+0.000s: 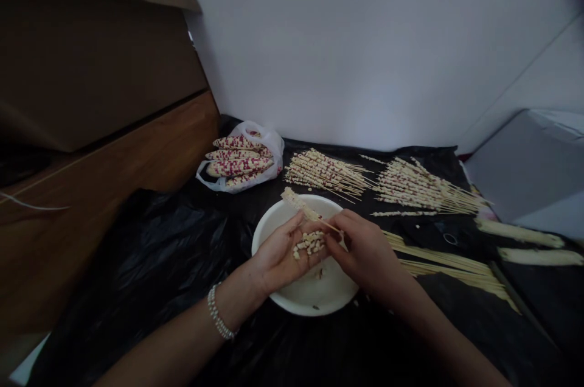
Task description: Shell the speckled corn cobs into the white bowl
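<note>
My left hand (pixel 285 253) is palm up and cupped around a small heap of loose corn kernels (pixel 310 243), above a white bowl (pixel 314 308). A skewer of corn kernels (pixel 301 204) slants over its fingers, the pale, knobbly part pointing away and the bare stick towards my right hand (pixel 360 244). The right fingers are closed about that bare end, close to the kernels in the left palm. Their tips are partly hidden, so a kernel between them cannot be made out. More kernels lie in the bowl.
Behind the bowl are a white plastic bag (pixel 274 149) of speckled corn cobs (pixel 239 165) and two piles of corn skewers (pixel 323 171). Bare sticks (pixel 451 268) and stripped cobs (pixel 541 256) lie right, on black plastic sheeting (pixel 155 265). A cardboard box (pixel 91 64) stands left.
</note>
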### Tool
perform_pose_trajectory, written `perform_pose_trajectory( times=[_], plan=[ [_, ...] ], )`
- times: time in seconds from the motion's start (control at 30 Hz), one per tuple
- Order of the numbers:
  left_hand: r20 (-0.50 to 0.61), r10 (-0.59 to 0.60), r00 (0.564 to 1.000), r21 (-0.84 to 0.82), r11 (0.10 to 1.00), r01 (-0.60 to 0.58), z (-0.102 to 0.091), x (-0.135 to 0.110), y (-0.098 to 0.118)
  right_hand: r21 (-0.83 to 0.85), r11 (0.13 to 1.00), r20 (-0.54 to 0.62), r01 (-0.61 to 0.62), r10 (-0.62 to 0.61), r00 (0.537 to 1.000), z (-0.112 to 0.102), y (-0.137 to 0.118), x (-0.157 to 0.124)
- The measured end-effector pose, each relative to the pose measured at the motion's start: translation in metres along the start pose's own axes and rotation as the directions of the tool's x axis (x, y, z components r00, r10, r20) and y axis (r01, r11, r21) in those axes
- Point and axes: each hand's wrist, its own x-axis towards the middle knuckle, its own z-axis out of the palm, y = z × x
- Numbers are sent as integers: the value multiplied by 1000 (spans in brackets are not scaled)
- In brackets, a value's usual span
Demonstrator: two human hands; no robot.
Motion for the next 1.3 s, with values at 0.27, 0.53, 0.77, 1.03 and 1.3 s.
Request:
perform_pose_trajectory(
  times=[0.27, 0.53, 0.77, 1.03, 1.3],
  plan=[
    [-92, 104, 990, 147, 985, -89, -7, 2, -5, 25, 999, -32, 24, -23, 999, -8, 1, 2],
    [-81, 119, 990, 213, 972, -99, -6, 2, -4, -7, 1000, -46, 26, -27, 999, -6, 2, 0],
    [-183, 185, 966, 51, 983, -179, -6, -2, 16, -84, 995, 17, -53, 55, 998, -16, -11, -2],
    [-192, 152, 970, -123, 976, -177, -7, -1, 24, -251, 968, 72, -16, 35, 997, -10, -6, -4],
    [-178, 103, 979, -235, 961, -144, -4, -1, 24, -271, 962, 45, -25, 39, 998, -11, -6, -5]
  ],
)
